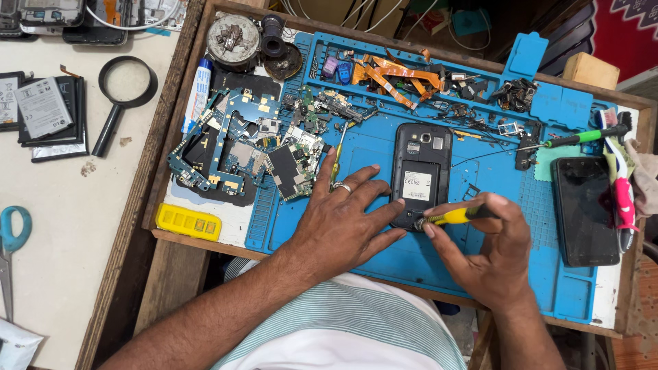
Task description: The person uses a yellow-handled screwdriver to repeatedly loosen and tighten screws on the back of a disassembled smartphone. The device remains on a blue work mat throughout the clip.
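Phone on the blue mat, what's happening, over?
Left hand flat on the blue mat, fingertips steadying the phone. Right hand shut on a yellow screwdriver, tip at the phone's bottom corner. Nothing blocking.

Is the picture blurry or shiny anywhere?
Head view: bright, even light, soft shadows under the left hand and right hand; the phone and circuit boards look sharp; faint glare on the black screen; edges bend slightly from the wide lens.

A wooden tray-like bench (pixel 175 130) carries a blue work mat (pixel 439 253) over most of its top. A yellow strip (pixel 188 221) lies at its near left corner, a white tube (pixel 198 92) along the left edge, and a dark phone (pixel 585 210) near the right edge.
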